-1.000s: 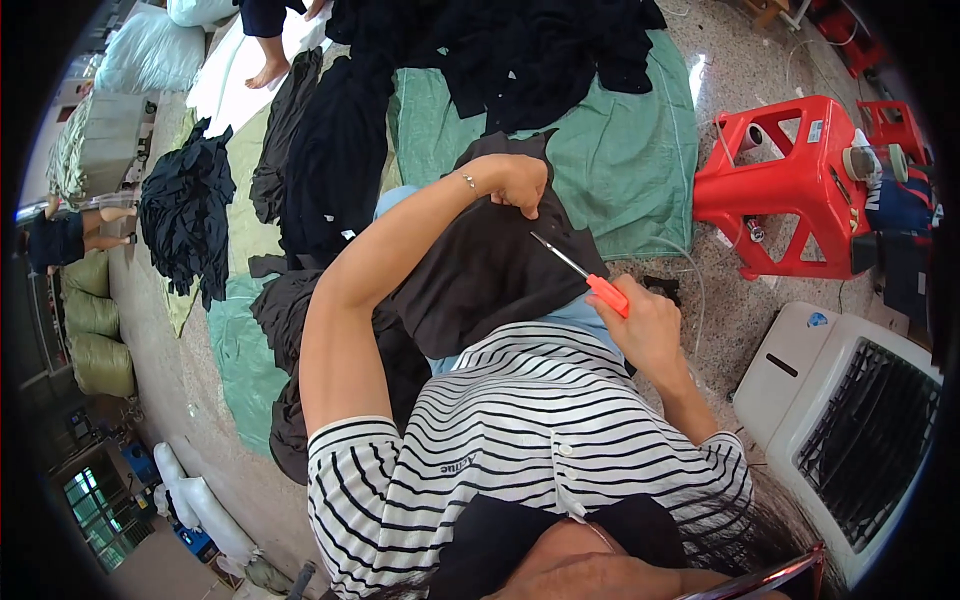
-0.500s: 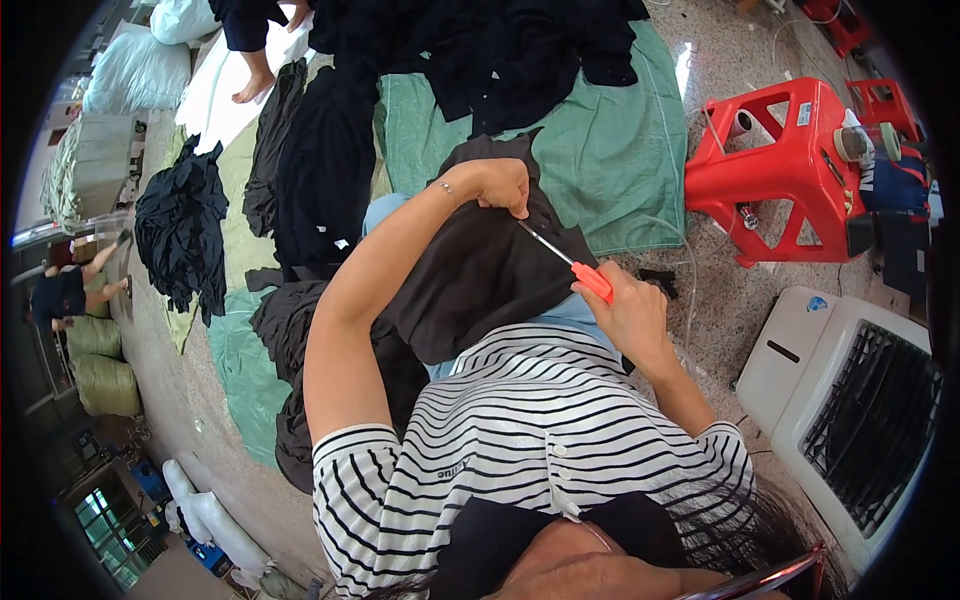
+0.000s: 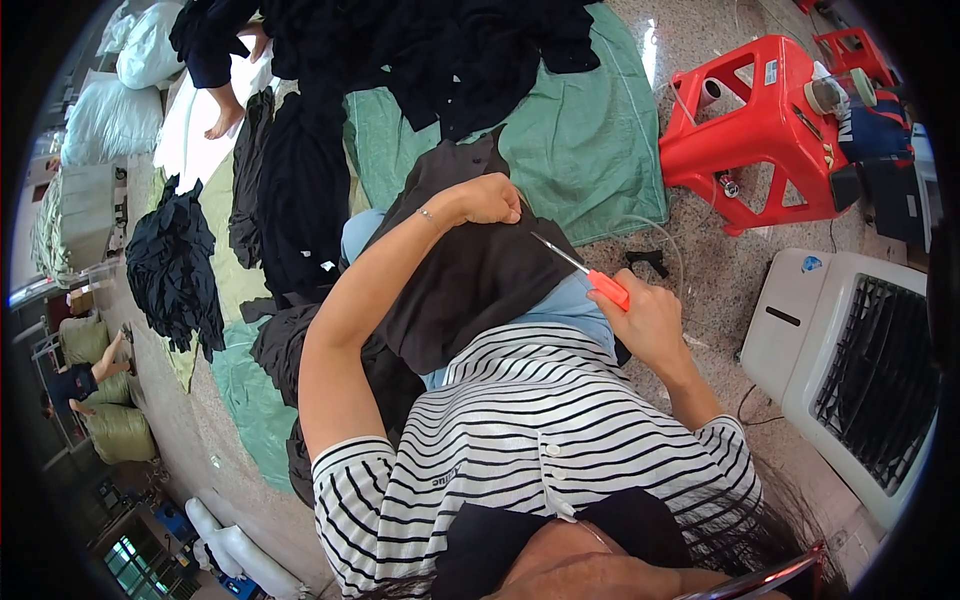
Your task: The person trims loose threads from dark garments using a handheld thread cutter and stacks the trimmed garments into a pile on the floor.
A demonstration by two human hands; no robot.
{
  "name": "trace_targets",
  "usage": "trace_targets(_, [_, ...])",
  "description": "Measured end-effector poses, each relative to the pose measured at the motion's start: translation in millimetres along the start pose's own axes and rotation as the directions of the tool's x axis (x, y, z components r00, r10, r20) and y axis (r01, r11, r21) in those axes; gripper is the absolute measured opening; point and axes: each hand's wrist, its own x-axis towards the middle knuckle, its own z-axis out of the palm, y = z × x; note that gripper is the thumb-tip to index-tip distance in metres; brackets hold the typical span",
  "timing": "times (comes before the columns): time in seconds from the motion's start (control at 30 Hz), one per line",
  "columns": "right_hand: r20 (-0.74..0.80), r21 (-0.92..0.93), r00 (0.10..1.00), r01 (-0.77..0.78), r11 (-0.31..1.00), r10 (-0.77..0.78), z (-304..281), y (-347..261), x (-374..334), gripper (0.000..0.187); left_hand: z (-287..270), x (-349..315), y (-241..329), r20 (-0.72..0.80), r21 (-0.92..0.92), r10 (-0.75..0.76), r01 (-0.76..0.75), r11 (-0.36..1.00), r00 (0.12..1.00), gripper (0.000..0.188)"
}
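Across my lap lies a dark brown-grey garment [image 3: 450, 270], spread over light blue trousers [image 3: 570, 310]. My left hand [image 3: 487, 199] is closed at the garment's far right edge, fingers pinching its cloth. My right hand [image 3: 648, 320] is wrapped round the orange-red handle of a tool with a thin pointed metal shaft [image 3: 608, 290]; its exact kind is not clear. The shaft points up and left toward my left hand, its tip a short way from those fingers and over the garment.
Piles of black clothes [image 3: 440, 60] lie on a green sheet [image 3: 600, 140] ahead. A red plastic stool [image 3: 740, 150] and a white air cooler [image 3: 800, 330] stand to the right. At the far left a person [image 3: 75, 385] is beside green bundles [image 3: 120, 430]; another person's bare foot [image 3: 224, 122] shows upper left.
My right hand has drawn the tool slightly right and down, its tip now apart from my left fingers. The view has shifted a little; the left hand keeps its pinch.
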Motion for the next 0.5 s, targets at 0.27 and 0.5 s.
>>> trace_targets(0.27, [0.056,-0.049,0.998,0.042,0.998,-0.039,0,1,7,0.040,0,3,-6,-0.032,-0.016,0.003,-0.004,1.000,0.999,0.012])
trace_targets(0.5, [-0.066,0.013,0.998,-0.007,1.000,0.008,9,4,12,0.036,-3,-3,3,-0.033,-0.020,0.036,-0.037,0.999,0.999,0.013])
